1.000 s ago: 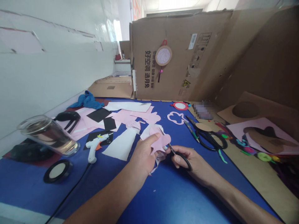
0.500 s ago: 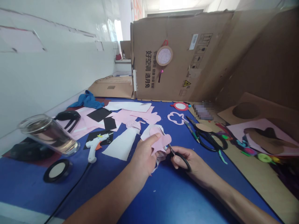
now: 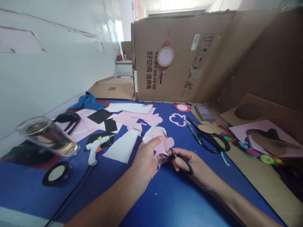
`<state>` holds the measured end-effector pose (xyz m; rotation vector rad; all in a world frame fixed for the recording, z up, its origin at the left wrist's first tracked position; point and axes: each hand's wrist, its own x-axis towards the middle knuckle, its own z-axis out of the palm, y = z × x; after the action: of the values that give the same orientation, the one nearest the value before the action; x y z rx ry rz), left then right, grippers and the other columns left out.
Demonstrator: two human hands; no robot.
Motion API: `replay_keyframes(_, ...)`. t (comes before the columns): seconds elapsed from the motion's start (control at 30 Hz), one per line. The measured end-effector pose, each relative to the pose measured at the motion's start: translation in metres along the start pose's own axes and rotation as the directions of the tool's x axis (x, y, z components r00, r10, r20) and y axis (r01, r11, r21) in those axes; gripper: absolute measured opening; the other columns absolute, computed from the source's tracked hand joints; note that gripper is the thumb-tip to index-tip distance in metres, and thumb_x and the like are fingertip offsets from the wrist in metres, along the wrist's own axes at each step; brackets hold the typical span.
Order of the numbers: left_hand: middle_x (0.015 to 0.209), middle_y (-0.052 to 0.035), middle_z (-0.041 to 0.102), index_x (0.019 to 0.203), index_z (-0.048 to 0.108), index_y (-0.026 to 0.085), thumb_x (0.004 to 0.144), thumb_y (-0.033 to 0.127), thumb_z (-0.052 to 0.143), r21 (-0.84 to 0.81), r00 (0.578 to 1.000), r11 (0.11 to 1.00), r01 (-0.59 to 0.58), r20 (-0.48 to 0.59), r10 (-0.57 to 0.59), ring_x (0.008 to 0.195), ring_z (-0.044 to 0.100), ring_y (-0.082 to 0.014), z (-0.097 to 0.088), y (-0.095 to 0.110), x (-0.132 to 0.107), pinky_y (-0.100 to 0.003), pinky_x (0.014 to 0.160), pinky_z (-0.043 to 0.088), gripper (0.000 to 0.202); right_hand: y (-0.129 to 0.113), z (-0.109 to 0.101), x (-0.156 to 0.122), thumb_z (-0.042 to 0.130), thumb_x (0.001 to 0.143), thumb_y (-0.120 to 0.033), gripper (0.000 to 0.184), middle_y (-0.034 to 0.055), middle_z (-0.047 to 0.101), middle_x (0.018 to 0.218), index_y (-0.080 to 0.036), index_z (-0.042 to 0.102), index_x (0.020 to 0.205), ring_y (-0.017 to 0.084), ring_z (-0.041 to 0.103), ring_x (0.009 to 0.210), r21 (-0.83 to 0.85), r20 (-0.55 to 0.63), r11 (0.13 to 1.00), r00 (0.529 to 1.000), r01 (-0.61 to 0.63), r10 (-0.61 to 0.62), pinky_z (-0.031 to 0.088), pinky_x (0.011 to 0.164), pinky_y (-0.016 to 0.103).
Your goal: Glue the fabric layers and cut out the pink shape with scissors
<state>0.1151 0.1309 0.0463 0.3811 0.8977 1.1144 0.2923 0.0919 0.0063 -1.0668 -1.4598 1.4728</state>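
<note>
My left hand (image 3: 145,159) pinches a pink paper cut-out (image 3: 163,143) with lobed edges, held just above the blue table (image 3: 165,201). My right hand (image 3: 194,167) grips small black-handled scissors (image 3: 181,159), thumb through a loop, blades meeting the lower right edge of the pink shape. White paper scraps hang under the cut-out.
Pink, white and black paper pieces (image 3: 125,121) lie behind the hands. A glue gun (image 3: 96,148), a glass jar (image 3: 48,137) and a tape roll (image 3: 56,173) sit at left. Large black scissors (image 3: 213,140) and a pink outline (image 3: 178,119) lie at right. Cardboard box walls (image 3: 184,56) stand behind.
The scissors and right hand have edged slightly leftward into the pink cut-out. Otherwise almost nothing has moved.
</note>
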Motion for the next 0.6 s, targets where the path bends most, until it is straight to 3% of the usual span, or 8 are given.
replay_keyframes(0.4, 0.089, -0.0137, 0.080, 0.104, 0.074, 0.011, 0.081, 0.014, 0.082, -0.019, 0.999, 1.000, 0.002, -0.043, -0.003, 0.065, 0.075, -0.0211, 0.0023, 0.0014, -0.0007, -0.030, 0.058, 0.061, 0.025, -0.0006, 0.0024, 0.0013, 0.073, 0.092, -0.075, 0.054, -0.0027, 0.054, 0.073, -0.020, 0.068, 0.092, 0.017, 0.039, 0.070, 0.028, 0.009, 0.999, 1.000, 0.019, -0.019, 0.028, 0.068, 0.030)
replay_keyframes(0.6, 0.087, -0.0110, 0.079, 0.099, 0.075, 0.013, 0.080, 0.011, 0.081, -0.034, 0.998, 0.999, -0.018, -0.061, 0.015, 0.068, 0.075, -0.0200, 0.0074, 0.0048, -0.0058, -0.027, 0.058, 0.060, 0.019, -0.0005, 0.0068, 0.0013, 0.073, 0.090, -0.077, 0.057, -0.0028, 0.054, 0.072, -0.020, 0.069, 0.093, 0.017, 0.037, 0.068, 0.060, -0.002, 0.998, 1.000, 0.016, -0.016, 0.026, 0.067, 0.030)
